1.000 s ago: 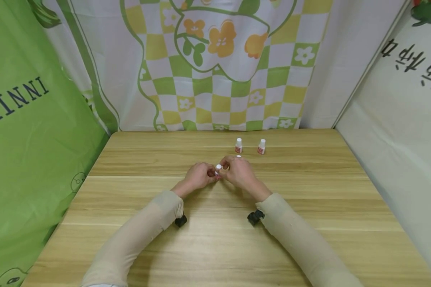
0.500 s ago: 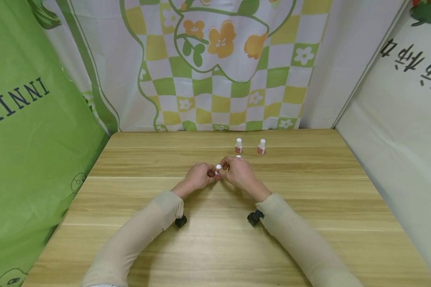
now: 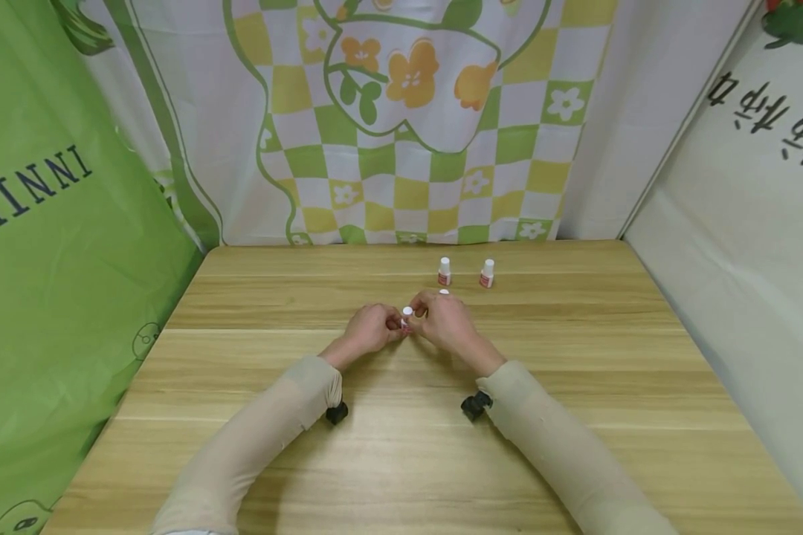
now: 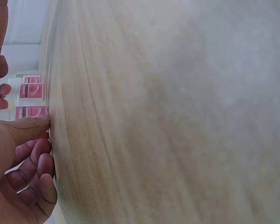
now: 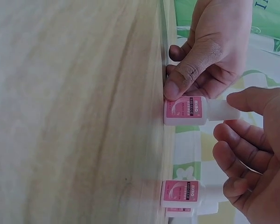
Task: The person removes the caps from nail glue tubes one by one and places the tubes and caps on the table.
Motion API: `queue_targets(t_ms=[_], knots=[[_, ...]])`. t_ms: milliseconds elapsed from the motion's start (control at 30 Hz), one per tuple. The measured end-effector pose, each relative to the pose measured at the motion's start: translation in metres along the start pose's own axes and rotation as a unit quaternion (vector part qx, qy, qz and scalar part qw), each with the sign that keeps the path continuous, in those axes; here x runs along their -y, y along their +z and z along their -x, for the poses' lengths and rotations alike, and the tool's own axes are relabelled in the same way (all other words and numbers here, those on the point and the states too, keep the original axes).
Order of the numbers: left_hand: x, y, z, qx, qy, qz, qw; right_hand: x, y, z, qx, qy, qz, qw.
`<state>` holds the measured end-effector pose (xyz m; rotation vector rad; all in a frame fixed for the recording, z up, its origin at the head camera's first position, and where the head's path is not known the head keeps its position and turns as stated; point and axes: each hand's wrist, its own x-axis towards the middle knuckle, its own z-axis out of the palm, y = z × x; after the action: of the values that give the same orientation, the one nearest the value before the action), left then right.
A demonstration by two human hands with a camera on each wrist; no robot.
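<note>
Both hands meet at one small white nail glue bottle (image 5: 184, 110) with a pink label, upright on the table in the head view. My left hand (image 3: 372, 328) grips it low on the body; in the right wrist view the left thumb (image 5: 173, 89) lies against its base. With thumb and a finger at the white cap (image 5: 221, 110), my right hand (image 3: 447, 321) pinches the bottle's top. Another nail glue bottle stands behind the right hand, only its cap (image 3: 444, 292) showing in the head view. Farther back stand two more bottles, a left one (image 3: 444, 272) and a right one (image 3: 486, 274).
The wooden table (image 3: 401, 446) ends at a checkered, flowered curtain (image 3: 408, 171) at the back. A green cloth (image 3: 73, 260) hangs on the left, a white one (image 3: 729, 245) on the right. Each sleeve cuff carries a small black wrist camera (image 3: 476, 406).
</note>
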<state>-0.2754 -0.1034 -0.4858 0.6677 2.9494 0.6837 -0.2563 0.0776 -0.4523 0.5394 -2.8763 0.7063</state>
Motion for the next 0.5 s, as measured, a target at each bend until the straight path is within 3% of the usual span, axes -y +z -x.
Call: queue_targets(t_ms=[500], knots=[[0.0014,0.0011,-0.0004,0.001,-0.001,-0.001,1.0,-0.0012,-0.0006,-0.0007,0.0,0.006,-0.02,1.0]])
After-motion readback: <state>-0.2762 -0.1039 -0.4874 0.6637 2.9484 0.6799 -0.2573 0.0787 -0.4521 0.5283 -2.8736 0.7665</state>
